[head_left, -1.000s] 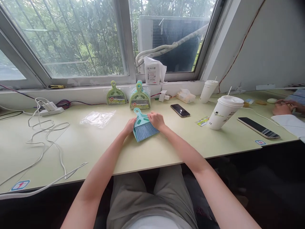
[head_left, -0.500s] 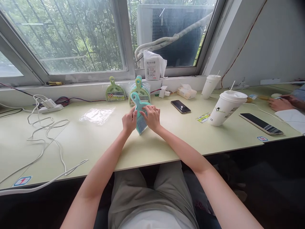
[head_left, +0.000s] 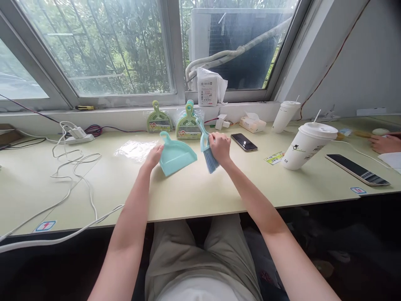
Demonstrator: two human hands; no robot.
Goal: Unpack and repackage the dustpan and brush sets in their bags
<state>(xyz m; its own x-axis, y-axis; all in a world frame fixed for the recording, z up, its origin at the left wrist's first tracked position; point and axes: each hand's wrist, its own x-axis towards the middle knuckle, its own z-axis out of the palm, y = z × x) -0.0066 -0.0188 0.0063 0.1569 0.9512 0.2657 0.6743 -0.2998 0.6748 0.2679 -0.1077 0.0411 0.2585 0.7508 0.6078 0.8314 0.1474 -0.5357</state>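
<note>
My left hand (head_left: 154,156) is closed on the left edge of a mint-green dustpan (head_left: 178,157), whose looped handle points away from me. To its right, my right hand (head_left: 220,147) grips a matching small hand brush (head_left: 209,158) near the base of its handle. The brush's blue-grey bristles point down toward the table, and its handle leans up and to the left. A gap separates brush and dustpan. Behind them, by the sill, stand a wrapped green dustpan set (head_left: 159,122) and a stack of wrapped dustpan sets (head_left: 188,125).
Clear plastic wrapping (head_left: 134,150) lies left of the dustpan, near tangled white cables (head_left: 73,167) and a power strip (head_left: 78,139). Rightward are a phone (head_left: 244,142), a label card (head_left: 273,157), a large paper cup (head_left: 308,146) and another phone (head_left: 357,169). Another person's hand (head_left: 384,144) shows far right.
The brush and dustpan, together before, are now apart. My left hand has moved left with the dustpan, my right hand right with the brush. The view has shifted slightly.
</note>
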